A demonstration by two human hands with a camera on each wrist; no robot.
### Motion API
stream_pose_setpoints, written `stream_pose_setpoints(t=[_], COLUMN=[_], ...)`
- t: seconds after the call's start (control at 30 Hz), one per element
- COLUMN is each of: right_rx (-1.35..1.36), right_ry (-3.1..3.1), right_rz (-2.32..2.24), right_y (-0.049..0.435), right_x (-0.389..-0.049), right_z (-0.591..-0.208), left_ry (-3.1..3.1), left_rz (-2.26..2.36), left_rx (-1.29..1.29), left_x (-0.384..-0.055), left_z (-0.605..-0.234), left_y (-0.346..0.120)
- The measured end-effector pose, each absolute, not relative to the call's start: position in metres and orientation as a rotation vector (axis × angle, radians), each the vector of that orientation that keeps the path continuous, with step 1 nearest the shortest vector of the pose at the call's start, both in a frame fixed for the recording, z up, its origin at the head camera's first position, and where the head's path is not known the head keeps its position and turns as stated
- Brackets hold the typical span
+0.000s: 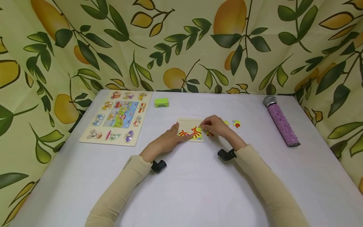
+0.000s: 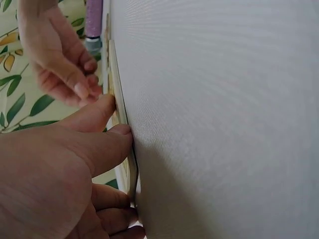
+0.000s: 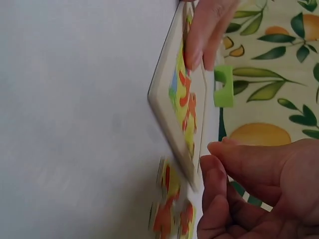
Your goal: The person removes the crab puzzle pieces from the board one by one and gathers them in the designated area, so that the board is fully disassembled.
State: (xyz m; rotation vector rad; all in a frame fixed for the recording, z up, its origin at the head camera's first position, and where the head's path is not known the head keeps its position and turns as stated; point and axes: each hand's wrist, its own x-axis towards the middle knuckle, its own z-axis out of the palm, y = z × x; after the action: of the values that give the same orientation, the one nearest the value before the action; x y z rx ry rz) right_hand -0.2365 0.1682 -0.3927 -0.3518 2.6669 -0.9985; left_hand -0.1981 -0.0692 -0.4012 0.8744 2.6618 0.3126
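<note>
Grip puzzle board [image 1: 187, 123] with left hand [image 1: 168, 138]; hover at its 3 o'clock edge with right hand [image 1: 216, 125], fingers curled; cannot tell whether pinching anything.

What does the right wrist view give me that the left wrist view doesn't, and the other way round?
Only the right wrist view shows the green block and printed faces of loose puzzle pieces. Only the left wrist view shows the purple microphone. Both show the left hand at the puzzle tray, the right hand, white tablecloth and leaf-patterned curtain.
</note>
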Motion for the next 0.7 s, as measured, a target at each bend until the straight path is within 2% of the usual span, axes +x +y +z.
stream_pose_setpoints(t=[0.37,0.7], right_rx=[-0.366,-0.355], right_ry=[2.732,2.664], right_rz=[-0.951,-1.047], right_y=[0.142,0.148], right_x=[-0.247,-0.248], right_z=[-0.402,-0.402], left_ry=[2.673,2.666], left_rz=[0.287,0.292], left_rx=[0.902,0.897], left_x=[-0.198,-0.197], left_z=[-0.400,-0.399], left_y=[-0.068,-0.069])
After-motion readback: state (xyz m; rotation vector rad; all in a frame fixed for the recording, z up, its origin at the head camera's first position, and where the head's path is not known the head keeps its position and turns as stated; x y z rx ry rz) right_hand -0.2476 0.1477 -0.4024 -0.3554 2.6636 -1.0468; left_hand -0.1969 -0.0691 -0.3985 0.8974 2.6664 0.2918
